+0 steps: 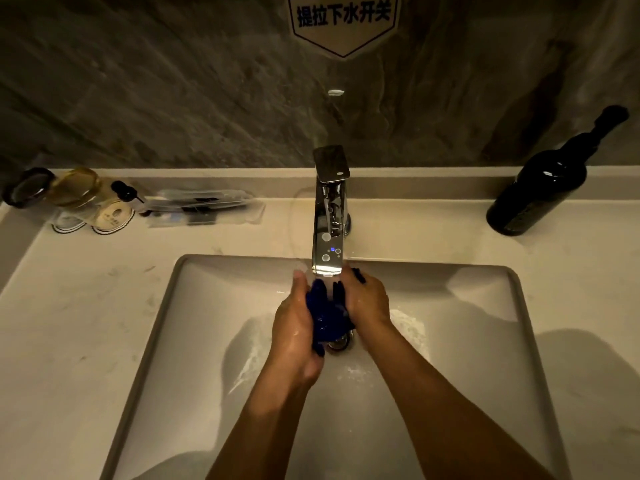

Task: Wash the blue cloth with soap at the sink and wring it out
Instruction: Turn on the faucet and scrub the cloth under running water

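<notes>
A bunched, wet blue cloth (325, 315) hangs between my two hands over the drain (341, 342) of the white rectangular sink (214, 306). My left hand (296, 327) grips its left side and my right hand (365, 299) grips its right side, both just under the spout of the chrome faucet (329, 216). Water runs from the spout onto the cloth. Foam streaks lie on the basin floor on either side of my hands. Part of the cloth is hidden inside my palms.
On the pale counter at the back left stand upturned glasses (74, 188) on coasters and a tray of wrapped toiletries (204, 207). A dark bottle (540, 188) stands at the back right. A stone wall with a sign (344, 19) rises behind.
</notes>
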